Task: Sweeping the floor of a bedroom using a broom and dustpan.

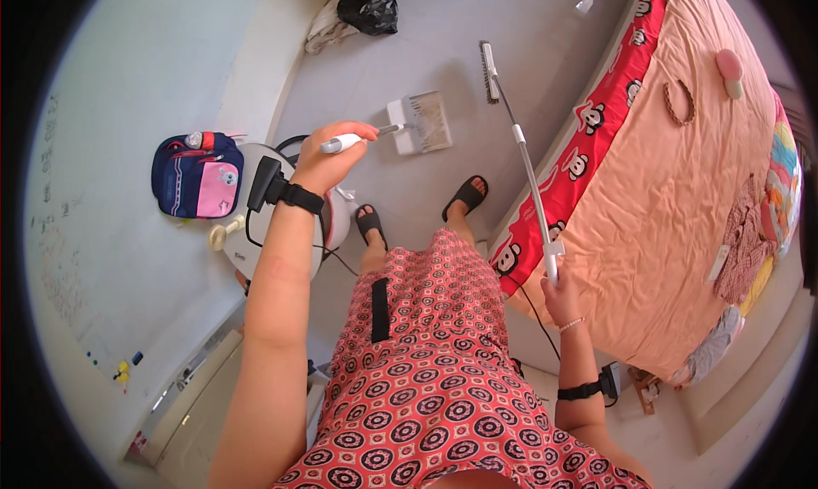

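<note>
My left hand point(331, 157) is closed round the white handle of a long-handled dustpan point(398, 129). The dustpan's white pan rests on the grey floor ahead of my feet, its comb-like teeth showing. In my right hand point(560, 298) is the grip of a broom point(530, 174) with a grey and white pole. The pole slants forward and left to a narrow head with dark bristles, which lies at the floor to the right of the dustpan and apart from it. Black straps with small devices and cables are on both my arms.
To the right stands a bed point(630, 191) with a peach sheet and red patterned side. A navy and pink backpack point(198, 175) sits at the left wall, near a white rounded object point(247, 233). A black plastic bag point(368, 8) lies at the far wall.
</note>
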`<state>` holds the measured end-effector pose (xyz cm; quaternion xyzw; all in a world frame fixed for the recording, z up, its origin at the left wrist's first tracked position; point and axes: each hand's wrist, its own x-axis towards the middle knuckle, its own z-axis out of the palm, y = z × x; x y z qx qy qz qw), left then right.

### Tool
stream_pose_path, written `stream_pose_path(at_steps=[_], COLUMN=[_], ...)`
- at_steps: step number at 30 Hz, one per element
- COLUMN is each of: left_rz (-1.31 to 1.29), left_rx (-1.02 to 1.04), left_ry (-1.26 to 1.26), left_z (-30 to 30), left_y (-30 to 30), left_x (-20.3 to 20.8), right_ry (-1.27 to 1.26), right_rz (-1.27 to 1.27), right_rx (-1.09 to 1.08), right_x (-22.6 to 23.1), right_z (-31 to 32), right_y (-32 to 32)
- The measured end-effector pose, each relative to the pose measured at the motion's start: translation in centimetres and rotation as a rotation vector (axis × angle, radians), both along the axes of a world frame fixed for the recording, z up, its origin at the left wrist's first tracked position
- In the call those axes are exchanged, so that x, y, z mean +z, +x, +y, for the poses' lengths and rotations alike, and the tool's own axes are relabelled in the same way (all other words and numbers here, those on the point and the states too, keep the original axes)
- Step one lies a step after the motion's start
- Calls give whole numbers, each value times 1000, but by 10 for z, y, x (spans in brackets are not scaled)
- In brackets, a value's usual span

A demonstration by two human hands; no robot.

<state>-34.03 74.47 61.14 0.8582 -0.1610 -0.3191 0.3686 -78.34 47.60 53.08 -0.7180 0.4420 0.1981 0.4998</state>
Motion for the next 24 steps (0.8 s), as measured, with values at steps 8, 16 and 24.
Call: stream_pose_path(at_steps=[8, 16, 24], left_rz=[-113, -139, -64], left_rx=[-192, -248, -287], left_ry=[51, -54, -125], left_z=[26, 136, 243], left_y=[-15, -55, -79], left_x=[18, 44, 36], right_ry=[-402, -369, -236], right_rz=[83, 432, 625], right_rx=[177, 80, 133], right_x=[-15, -91, -77], right_z=[15, 84, 337], right_y=[28, 59, -95])
